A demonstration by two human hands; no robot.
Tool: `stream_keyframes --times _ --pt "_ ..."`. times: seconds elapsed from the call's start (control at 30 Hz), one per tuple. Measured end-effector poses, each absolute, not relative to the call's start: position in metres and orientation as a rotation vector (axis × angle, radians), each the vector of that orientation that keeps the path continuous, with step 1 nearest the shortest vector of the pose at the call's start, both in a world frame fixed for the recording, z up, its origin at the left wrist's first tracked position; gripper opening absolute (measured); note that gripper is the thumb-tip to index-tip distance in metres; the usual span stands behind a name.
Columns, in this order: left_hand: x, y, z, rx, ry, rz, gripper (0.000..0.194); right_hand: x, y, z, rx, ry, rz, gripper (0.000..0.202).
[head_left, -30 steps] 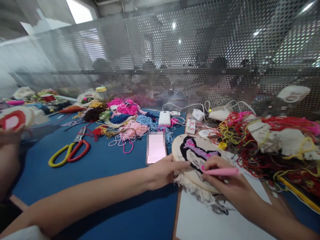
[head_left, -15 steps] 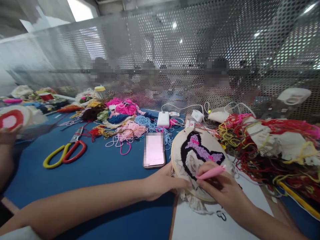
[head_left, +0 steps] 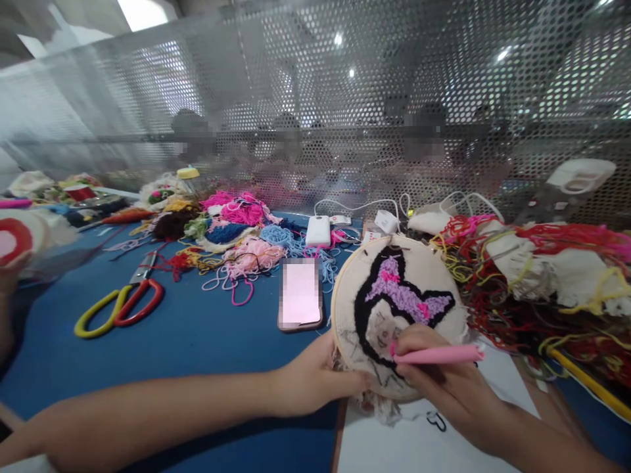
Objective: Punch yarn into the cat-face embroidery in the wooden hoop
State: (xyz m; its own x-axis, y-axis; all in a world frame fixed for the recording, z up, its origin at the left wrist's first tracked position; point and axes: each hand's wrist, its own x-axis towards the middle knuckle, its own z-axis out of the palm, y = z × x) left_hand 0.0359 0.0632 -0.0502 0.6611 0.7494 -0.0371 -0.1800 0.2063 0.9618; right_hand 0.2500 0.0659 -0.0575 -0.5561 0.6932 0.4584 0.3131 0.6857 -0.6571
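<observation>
My left hand (head_left: pixel 315 380) grips the lower left rim of a round embroidery hoop (head_left: pixel 428 268), its thumb on the front and the other fingers hidden behind. Cream cloth is stretched in the hoop, with a thick black yarn outline, purple and pink loops inside it, and drawn lines lower down. Closed around a pink punch needle (head_left: pixel 446 355) is my right hand (head_left: pixel 444 387). The tool's handle points right, and its tip is at the cloth near the black outline, mostly covered by my fingers. Ragged cloth edges hang below the hoop.
A phone (head_left: pixel 300 295) lies left of the hoop, with scissors (head_left: pixel 121 305) farther left. Yarn piles (head_left: pixel 251 253) line the back; more tangled yarn (head_left: pixel 542 263) is at right. White paper (head_left: pixel 394 440) lies under the hoop. Another person's hand (head_left: pixel 8 279) holds a hoop at far left.
The hoop has tipped to face me more and risen slightly. My right hand has turned, so the punch needle's handle now lies nearly level and reaches farther right. The view has shifted a little.
</observation>
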Motion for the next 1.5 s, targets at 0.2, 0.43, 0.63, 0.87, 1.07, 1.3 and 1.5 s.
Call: stream_keyframes --times 0.2,0.43,0.63,0.87,1.07,1.3,1.5 --pt "0.036 0.061 -0.046 1.264 0.598 0.734 0.031 0.25 0.067 -0.063 -0.716 -2.152 0.717 0.02" --pt "0.036 0.064 -0.046 1.195 0.595 0.736 0.027 0.251 0.067 -0.066 -0.738 -2.113 0.736 0.017" --pt "0.035 0.063 -0.047 1.185 0.687 0.693 0.034 0.253 0.065 -0.067 -0.834 -2.082 0.774 0.012" --pt "0.035 0.062 -0.045 1.166 0.664 0.705 0.034 0.251 0.062 -0.067 -0.908 -1.992 0.818 0.012" --pt "0.037 0.064 -0.041 1.165 0.675 0.705 0.031 0.25 0.061 -0.069 -0.886 -1.904 0.936 0.011" --pt "0.037 0.066 -0.038 1.107 0.715 0.67 0.047 0.247 0.061 -0.063 -0.816 -1.865 0.838 0.011" --pt "0.036 0.066 -0.037 1.142 0.742 0.663 0.05 0.248 0.061 -0.062 -0.853 -1.869 0.761 0.013"
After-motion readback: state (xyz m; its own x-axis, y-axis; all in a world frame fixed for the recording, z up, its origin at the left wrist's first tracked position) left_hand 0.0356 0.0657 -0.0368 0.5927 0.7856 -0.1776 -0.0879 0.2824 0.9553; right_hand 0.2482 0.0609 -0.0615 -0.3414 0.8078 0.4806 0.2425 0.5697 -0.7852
